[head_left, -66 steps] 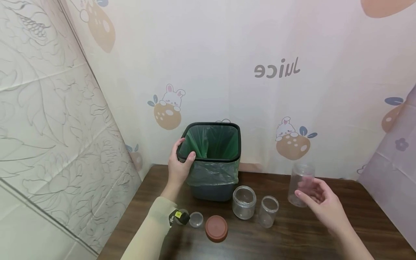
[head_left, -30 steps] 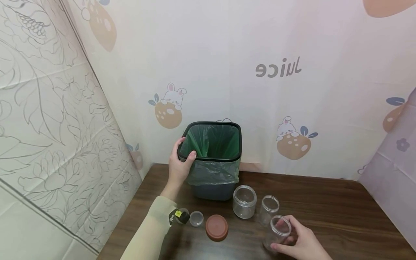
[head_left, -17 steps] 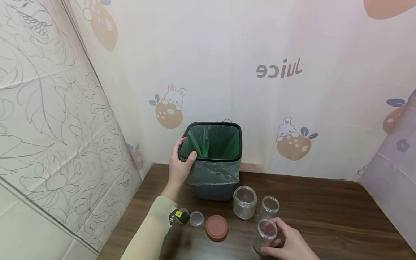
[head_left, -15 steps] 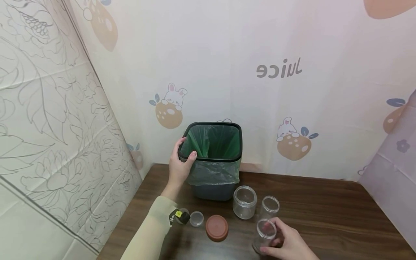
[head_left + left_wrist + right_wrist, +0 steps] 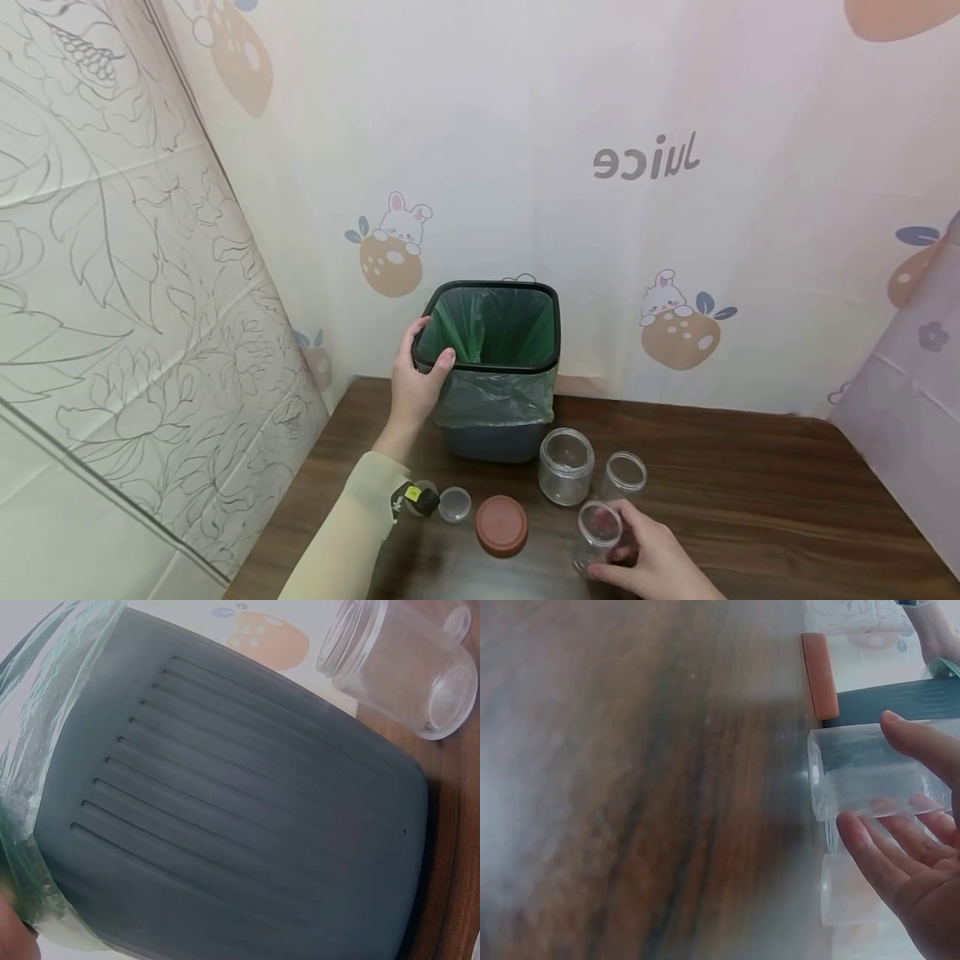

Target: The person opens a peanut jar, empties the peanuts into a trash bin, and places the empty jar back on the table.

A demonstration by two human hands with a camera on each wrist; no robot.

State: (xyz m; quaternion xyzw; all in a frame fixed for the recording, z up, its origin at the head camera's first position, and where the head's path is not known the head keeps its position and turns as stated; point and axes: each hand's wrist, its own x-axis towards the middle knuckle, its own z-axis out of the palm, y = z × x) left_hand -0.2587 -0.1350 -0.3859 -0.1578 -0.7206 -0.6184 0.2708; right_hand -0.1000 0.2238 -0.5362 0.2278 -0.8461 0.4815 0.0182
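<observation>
My left hand grips the left front corner of the black rim of a dark trash bin, thumb inside and fingers outside. A translucent green liner folds over that rim. At the front of the table, my right hand holds a tall clear jar, lidless and upright. Thumb and fingers lie on opposite sides of the jar in the right wrist view. Behind it stand a wide clear jar and a slim clear jar, whose lower part is hidden by the hand.
A reddish-brown lid lies left of the held jar. Further left are a small clear lid and another clear round piece, partly behind the left wristband. A patterned curtain hangs behind the wooden table.
My right hand has brought the tall jar from the back right to the front of the table, then further left toward the brown lid. The left hand stays on the bin.
</observation>
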